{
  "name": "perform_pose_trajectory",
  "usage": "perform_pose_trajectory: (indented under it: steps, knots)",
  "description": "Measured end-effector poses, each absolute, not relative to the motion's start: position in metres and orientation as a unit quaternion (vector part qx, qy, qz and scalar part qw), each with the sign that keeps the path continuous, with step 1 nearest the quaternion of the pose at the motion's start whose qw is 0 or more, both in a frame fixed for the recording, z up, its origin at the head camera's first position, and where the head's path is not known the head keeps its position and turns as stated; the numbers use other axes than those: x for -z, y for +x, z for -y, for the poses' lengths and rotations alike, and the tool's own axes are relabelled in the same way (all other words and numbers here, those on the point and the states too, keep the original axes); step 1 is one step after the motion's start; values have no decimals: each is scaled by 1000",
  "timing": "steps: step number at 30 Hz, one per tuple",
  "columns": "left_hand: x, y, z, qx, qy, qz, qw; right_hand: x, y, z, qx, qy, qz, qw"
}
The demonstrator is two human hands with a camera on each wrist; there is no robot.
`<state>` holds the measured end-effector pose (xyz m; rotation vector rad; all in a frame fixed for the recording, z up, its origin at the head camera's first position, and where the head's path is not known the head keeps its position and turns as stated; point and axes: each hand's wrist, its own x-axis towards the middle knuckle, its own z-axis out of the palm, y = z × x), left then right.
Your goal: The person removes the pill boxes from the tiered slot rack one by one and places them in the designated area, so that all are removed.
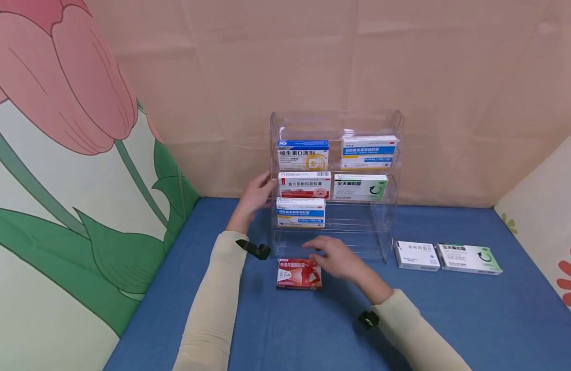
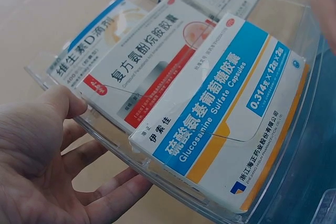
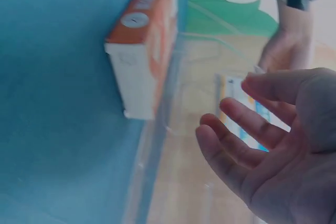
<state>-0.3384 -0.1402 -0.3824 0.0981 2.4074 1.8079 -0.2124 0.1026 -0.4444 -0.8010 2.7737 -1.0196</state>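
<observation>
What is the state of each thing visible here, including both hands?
Clear rack: upright, loaded with boxes
Left hand: grips the rack's left edge
Right hand: empty, fingers loosely bent
Five rack boxes: standing, fronts outward
Red box: flat on table, not held
Two white boxes: flat on table, side by side

This looks like a staged tabletop corner, dressed a little like a pharmacy display; what kind of room lies around it cannot be told. A clear tiered rack (image 1: pixel 336 119) holds medicine cartons (image 1: pixel 300 213) in rows, as on a shop shelf. Behind the rack rises a creased peach backdrop (image 1: pixel 220 77); to its left, a sheet printed with a large pink tulip (image 1: pixel 81 77); to its right, a pale floral sheet (image 1: pixel 544 190). Beneath it spreads a plain blue surface (image 1: pixel 271 330).
</observation>
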Motion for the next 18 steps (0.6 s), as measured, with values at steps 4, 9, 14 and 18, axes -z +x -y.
perform_pose_trajectory:
  steps: [4, 9, 14, 18]
  knots:
    - [382, -337, 140, -599, 31, -798, 65, 432, -212, -109, 336, -237, -912, -4]
    - [382, -337, 139, -597, 30, -799, 64, 419, -216, -118, 343, -213, -914, -39]
    - [381, -336, 139, -595, 31, -801, 61, 408, -218, -124, 340, -206, -915, -62]
    - [381, -336, 138, -594, 32, -802, 61, 399, -220, -128, 336, -205, -916, -78]
